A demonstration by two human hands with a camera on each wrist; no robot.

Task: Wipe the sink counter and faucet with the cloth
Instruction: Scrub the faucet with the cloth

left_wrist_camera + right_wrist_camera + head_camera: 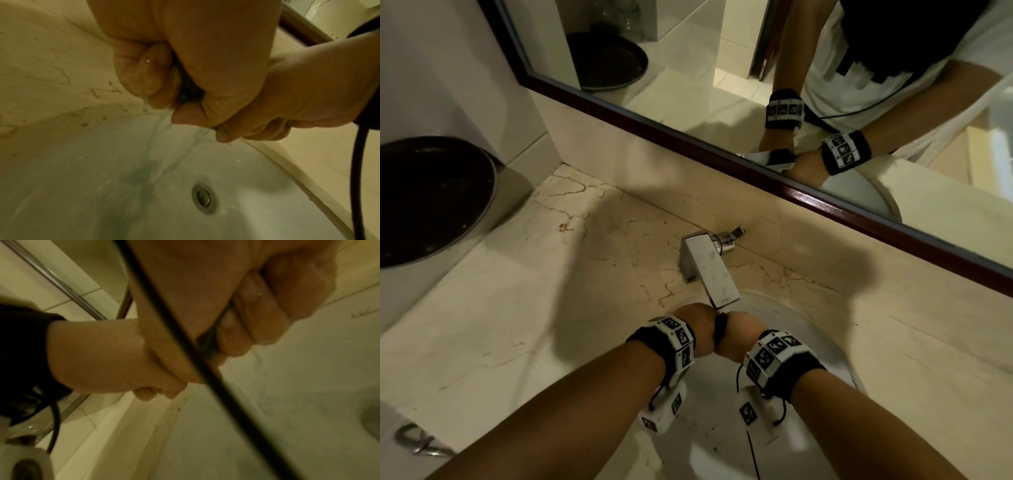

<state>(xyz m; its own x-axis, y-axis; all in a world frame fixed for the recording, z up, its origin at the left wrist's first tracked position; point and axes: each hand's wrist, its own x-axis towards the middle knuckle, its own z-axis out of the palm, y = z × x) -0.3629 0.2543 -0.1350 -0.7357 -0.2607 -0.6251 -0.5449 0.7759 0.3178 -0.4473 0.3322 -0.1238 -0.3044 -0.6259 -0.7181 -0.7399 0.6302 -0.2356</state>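
Both hands meet knuckle to knuckle over the white sink basin (811, 346), just below the spout of the square chrome faucet (710, 270). My left hand (693, 330) and right hand (739, 337) each grip one end of a dark, wet cloth (720, 330), bunched tight between them. In the left wrist view the cloth (188, 91) shows only as a dark strip between curled wet fingers (148, 71), and water (162, 128) runs off them into the basin (82, 178). The right wrist view shows the cloth (207, 344) inside my right fist (257, 313), pressed against the left hand (98, 356).
The beige marble counter (544, 294) surrounds the basin, with a large dark round pan (431, 198) at its left end. A dark-framed mirror (722, 161) runs along the back wall. The drain (202, 198) lies below the hands. A black cable (185, 345) hangs from my right wrist.
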